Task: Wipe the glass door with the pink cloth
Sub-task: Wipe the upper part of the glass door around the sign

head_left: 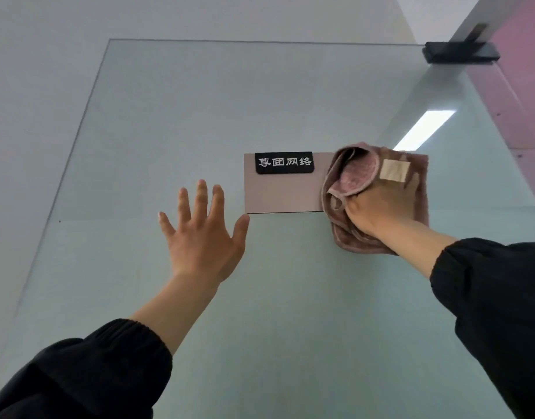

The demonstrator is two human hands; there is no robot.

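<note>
The glass door (pixel 260 95) fills the view, seen from below, frosted in its lower part. My right hand (pixel 381 204) holds the folded pink cloth (pixel 351 173) against the glass, just right of a pink sign plate (pixel 281 192); the cloth wraps over my fingers and hides them. A plaster is stuck on that hand. My left hand (pixel 203 234) rests flat on the glass with fingers spread, its thumb tip at the plate's lower left corner.
A black label with white characters (pixel 284 162) sits on the sign plate. A black door clamp (pixel 459 52) grips the glass's top right corner. A pink wall panel (pixel 520 95) lies to the right. A ceiling light reflects in the glass (pixel 423 130).
</note>
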